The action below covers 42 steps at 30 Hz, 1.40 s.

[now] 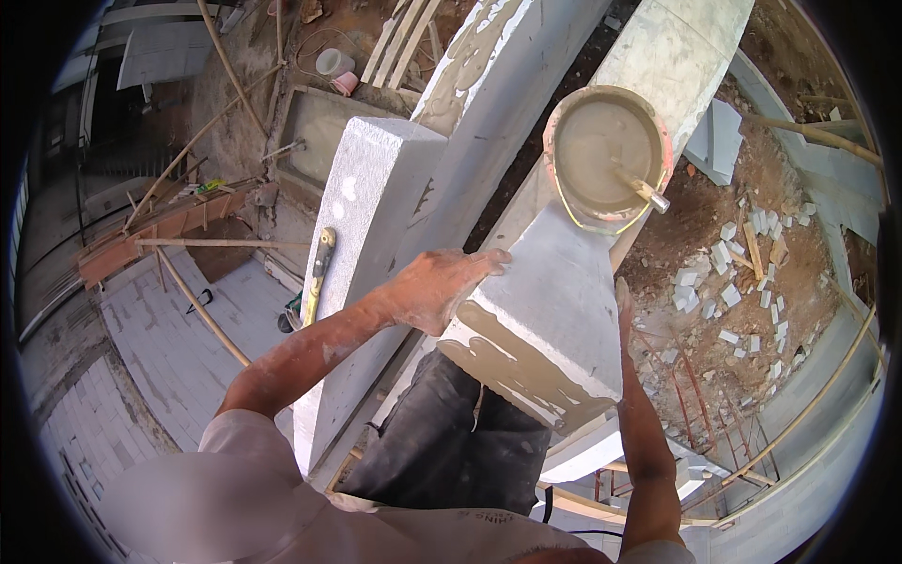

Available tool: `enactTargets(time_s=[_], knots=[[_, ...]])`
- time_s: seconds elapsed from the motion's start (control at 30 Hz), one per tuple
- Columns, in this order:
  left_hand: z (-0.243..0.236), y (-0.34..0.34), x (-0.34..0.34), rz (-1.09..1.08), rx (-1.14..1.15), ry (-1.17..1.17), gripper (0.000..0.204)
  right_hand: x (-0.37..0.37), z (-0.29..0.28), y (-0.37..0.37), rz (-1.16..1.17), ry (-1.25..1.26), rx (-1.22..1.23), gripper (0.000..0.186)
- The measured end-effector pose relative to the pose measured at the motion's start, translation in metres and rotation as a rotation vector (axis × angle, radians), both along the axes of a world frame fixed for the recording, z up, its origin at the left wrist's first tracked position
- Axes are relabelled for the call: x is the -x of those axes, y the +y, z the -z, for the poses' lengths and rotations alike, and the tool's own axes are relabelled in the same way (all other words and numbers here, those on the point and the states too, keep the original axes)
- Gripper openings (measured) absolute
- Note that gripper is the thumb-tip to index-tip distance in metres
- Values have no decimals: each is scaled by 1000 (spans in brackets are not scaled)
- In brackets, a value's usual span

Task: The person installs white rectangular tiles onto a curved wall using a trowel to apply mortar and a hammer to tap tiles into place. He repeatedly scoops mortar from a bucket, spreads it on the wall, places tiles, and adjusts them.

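Between my two hands is a large white lightweight concrete block (554, 291), its near end face smeared with wet grey-brown mortar (512, 367). My left hand (446, 289) grips the block's left side, thumb and fingers over the upper edge. Against the opposite side presses my right hand (625, 310), mostly hidden by the block. Just beyond the block a round bucket (552, 155) of grey mortar stands on a pale plank-like surface, with a tool handle (650, 195) sticking out of it. Left of my left forearm, a yellow-handled tool (321, 273) lies on a block wall (376, 179).
Fresh mortar (470, 56) coats the wall's top farther off. Broken white block pieces (728, 273) litter the dirt low on the right. Bamboo poles (202, 141), a mortar trough (324, 127) and a white bucket (334, 63) are at left.
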<state>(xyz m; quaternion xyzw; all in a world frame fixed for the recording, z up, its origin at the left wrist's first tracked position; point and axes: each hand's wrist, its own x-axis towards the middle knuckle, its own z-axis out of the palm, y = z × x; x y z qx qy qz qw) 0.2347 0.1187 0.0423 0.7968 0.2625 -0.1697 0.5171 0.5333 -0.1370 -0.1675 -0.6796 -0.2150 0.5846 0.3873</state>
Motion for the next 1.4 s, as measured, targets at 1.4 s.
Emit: enactTargets(time_s=[1.4], knots=[[34,-201,-126,-1836,1521,-471,47,-25,-406,56,-556,-940,161,127]])
